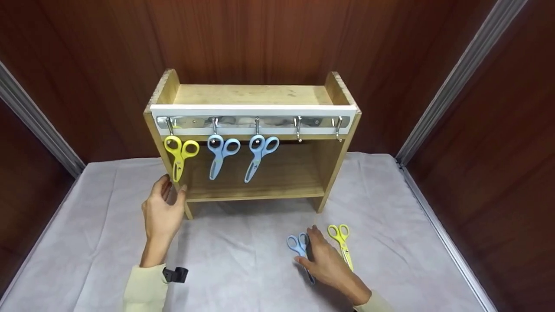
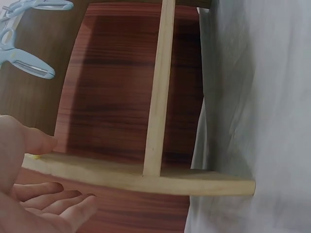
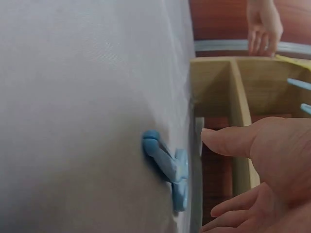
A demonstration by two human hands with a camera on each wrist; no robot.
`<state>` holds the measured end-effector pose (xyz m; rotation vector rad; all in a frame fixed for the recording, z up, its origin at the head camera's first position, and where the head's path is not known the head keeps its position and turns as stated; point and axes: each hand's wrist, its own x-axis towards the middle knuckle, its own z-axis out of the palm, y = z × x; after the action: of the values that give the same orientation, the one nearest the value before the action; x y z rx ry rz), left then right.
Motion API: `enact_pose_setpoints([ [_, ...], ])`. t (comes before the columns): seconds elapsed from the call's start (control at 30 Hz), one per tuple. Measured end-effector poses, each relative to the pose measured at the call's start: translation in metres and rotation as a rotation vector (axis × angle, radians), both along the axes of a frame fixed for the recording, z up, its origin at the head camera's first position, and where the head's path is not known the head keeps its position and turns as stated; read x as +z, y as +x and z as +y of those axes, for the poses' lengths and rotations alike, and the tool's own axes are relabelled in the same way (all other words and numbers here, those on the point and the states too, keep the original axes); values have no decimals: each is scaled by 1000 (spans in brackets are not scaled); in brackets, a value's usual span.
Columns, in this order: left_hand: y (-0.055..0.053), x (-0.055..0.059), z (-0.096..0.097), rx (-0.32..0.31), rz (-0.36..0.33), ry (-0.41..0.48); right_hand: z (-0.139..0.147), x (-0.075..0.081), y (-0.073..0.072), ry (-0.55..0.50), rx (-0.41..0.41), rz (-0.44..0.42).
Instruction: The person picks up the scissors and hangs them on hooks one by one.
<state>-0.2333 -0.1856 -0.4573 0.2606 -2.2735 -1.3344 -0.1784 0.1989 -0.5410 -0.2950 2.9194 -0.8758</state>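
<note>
In the head view my left hand (image 1: 164,216) is at the left side panel of a small wooden shelf (image 1: 256,197), thumb inside and fingers outside. The left wrist view shows those fingers (image 2: 53,204) fairly straight. A yellow pair of scissors (image 1: 178,158) and two light blue pairs, one left (image 1: 217,158) and one right (image 1: 256,160), hang from the metal hooks by a finger loop. My right hand (image 1: 327,262) hovers over blue scissors (image 1: 297,246) lying on the cloth, partly covering them. Its thumb (image 3: 228,141) and fingers are spread, with nothing between them.
Right beside my right hand lies another yellow pair of scissors (image 1: 342,242). The hook rail (image 1: 277,122) on the shelf's front has two bare hooks at its right end. Grey cloth (image 1: 243,260) covers the table, and reddish wood panels (image 1: 260,39) stand around it.
</note>
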Motion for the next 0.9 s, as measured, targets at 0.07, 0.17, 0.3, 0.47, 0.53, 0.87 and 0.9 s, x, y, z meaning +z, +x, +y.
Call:
enact_pose_setpoints([
  [0.07,-4,-1,1,-6,0,-1,-2,-2,0,5,7,-28],
  [0.17,-9,-2,3,-2,17,-2,-7,-4,0,9,24,-41],
  [0.3,-15,-1,4,12,44,0,-12,-5,-2,24,35,-25],
  [0.47,-20,0,5,26,59,7,-17,-7,-4,41,24,-29],
  [0.53,-21,0,4,29,59,10,-18,-8,-4,49,22,-37],
  [0.87,-24,-1,3,34,65,10,-26,-10,-5,113,29,9],
  [0.9,-24,0,3,32,66,8,-26,-11,-5,129,31,26],
])
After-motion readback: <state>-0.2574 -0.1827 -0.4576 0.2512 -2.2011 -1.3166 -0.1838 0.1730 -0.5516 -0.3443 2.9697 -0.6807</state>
